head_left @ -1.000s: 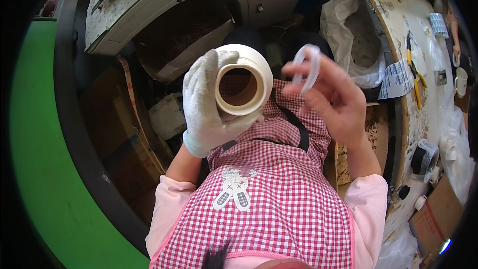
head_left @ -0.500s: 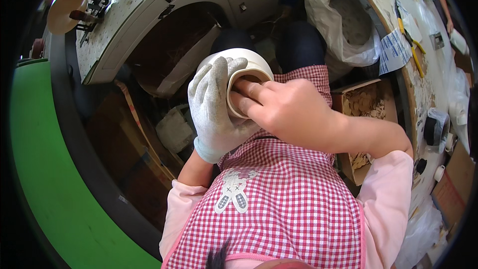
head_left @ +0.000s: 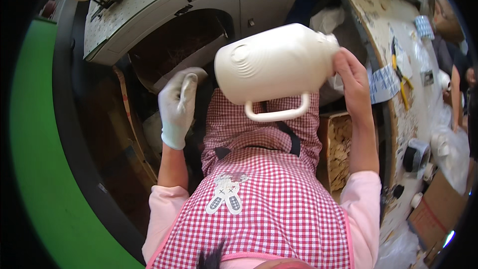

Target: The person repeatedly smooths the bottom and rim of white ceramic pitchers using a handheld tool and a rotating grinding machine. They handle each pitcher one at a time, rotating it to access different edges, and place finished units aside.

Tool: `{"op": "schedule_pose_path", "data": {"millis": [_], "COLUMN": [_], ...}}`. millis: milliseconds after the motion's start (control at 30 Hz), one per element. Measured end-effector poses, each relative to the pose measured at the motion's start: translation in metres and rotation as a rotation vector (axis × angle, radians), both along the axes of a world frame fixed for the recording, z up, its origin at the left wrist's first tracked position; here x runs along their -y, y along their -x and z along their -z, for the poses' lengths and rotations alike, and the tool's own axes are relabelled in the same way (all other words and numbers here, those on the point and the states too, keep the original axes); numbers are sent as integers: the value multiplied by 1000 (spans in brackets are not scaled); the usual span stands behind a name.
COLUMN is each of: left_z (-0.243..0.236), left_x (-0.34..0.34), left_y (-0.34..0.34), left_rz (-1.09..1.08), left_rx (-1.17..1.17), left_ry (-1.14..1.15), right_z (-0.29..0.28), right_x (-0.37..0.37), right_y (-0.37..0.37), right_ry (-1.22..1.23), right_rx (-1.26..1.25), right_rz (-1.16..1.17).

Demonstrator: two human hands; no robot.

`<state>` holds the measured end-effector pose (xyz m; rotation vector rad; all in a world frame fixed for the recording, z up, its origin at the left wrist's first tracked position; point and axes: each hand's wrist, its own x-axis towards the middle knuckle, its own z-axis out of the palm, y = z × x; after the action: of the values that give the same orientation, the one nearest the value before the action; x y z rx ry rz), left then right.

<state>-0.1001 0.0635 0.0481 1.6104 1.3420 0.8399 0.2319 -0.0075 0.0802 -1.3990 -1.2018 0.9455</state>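
Note:
In my bare right hand [head_left: 354, 77] is a cream-coloured plastic jug [head_left: 271, 65], gripped at its narrower neck end. The jug lies sideways in the air above my lap, its base to the left. Its long loop handle [head_left: 279, 115] faces my body, and raised rings mark the side wall near the base. My left hand [head_left: 178, 102], in a whitish work glove, is apart from the jug, to the left of its base. The gloved fingers are loosely bent and a little blurred, with no held thing visible between them. The jug's mouth is hidden by my right hand.
On the right, a worn workbench [head_left: 381, 15] bears yellow-handled pliers [head_left: 400, 77] and dark and white round parts. Below it stands a box of cream-coloured scraps [head_left: 339, 149]. A white cabinet [head_left: 249, 0] is ahead, a green surface [head_left: 45, 144] at left. Another person's arm [head_left: 454, 97] shows far right.
My right fingers have come out of the jug's mouth and now hold its neck. The left hand has let go and moved left. The jug has been raised and turned sideways.

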Motion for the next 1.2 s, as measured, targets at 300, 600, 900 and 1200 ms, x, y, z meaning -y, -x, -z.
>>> {"op": "schedule_pose_path", "data": {"millis": [300, 600, 900, 1200], "left_z": [79, 162, 182, 206], "left_x": [1, 0, 0, -2], "left_y": [-26, -48, -26, -22], "left_rz": [244, 607, 630, 652], "left_rx": [1261, 1284, 1113, 1148], "left_ry": [785, 1001, 1094, 1162], "right_z": [-40, -108, -108, -115], "right_x": [-62, -383, -522, -357], "right_y": [-2, 189, 253, -213], "right_ry": [-372, -510, -654, -42], "right_rx": [917, 932, 583, 75], "right_rz": [71, -396, 42, 324]}}
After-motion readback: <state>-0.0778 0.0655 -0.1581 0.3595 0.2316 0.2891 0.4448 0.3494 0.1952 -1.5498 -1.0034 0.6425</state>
